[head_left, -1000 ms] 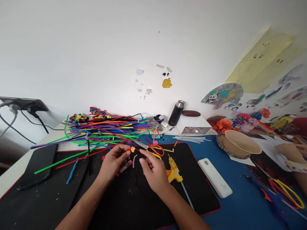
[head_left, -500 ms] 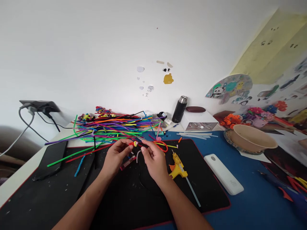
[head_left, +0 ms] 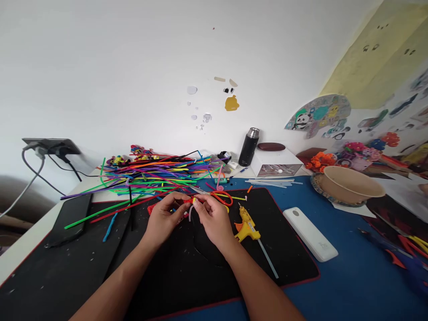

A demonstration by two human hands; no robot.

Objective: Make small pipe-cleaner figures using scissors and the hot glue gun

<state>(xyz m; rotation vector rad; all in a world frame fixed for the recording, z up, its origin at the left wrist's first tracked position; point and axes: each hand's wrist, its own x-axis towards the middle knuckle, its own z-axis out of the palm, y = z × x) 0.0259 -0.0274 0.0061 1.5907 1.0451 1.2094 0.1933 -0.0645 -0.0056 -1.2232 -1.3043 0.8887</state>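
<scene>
Above the black mat (head_left: pixel 267 267), the fingertips of my left hand (head_left: pixel 162 218) and my right hand (head_left: pixel 214 219) meet around a small red-and-yellow piece (head_left: pixel 193 200). Both hands pinch it, and the fingers cover most of it, so its exact form is hidden. Just behind my right hand lie scissors with orange handles (head_left: pixel 230 198). A yellow glue gun (head_left: pixel 248 228), with a clear glue stick (head_left: pixel 268 259) in its rear, rests on the mat to the right of that hand. A short blue twisted pipe cleaner (head_left: pixel 109 228) lies to the left.
A heap of coloured pipe cleaners (head_left: pixel 167 171) stretches along the wall. Behind the mat stand a black flask (head_left: pixel 248 147) and a white box (head_left: pixel 277 167). To the right are loose glue sticks (head_left: pixel 272 182), a white power bank (head_left: pixel 310 234) and a beige bowl (head_left: pixel 354 183).
My right hand has moved left to my left hand and now grips the red-and-yellow piece too. The whole view has shifted slightly.
</scene>
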